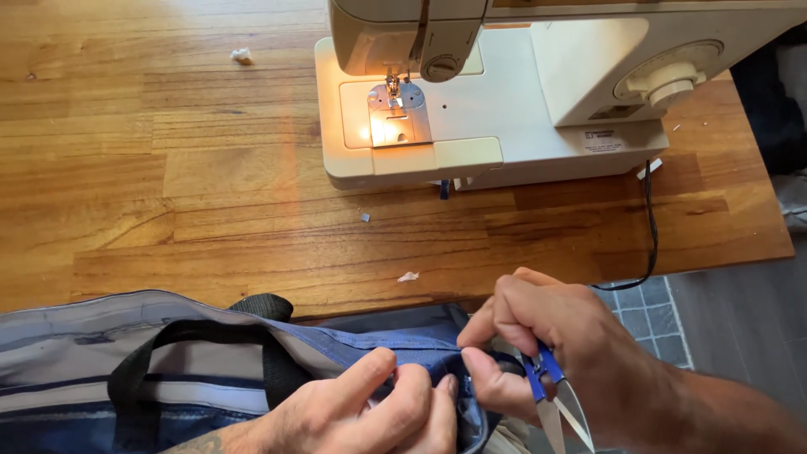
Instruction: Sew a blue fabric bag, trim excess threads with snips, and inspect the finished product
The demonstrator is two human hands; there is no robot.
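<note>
Head view down over the desk [168, 168]: my left hand [370, 412] clenches the blue bag [168, 370] at its hem, near the black strap [193, 336]. My right hand [546, 353] pinches that hem too, its grip closed on blue-handled snips [551, 395]. Behind stands a cream sewing machine [504, 92], lamp lit, a small white label [600, 139] low on its right side. Fabric scraps [408, 276] dot the wood.

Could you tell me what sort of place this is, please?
Probably a home sewing corner: a lit sewing machine on a wooden table, thread snips in the right hand, and a blue fabric bag.
</note>
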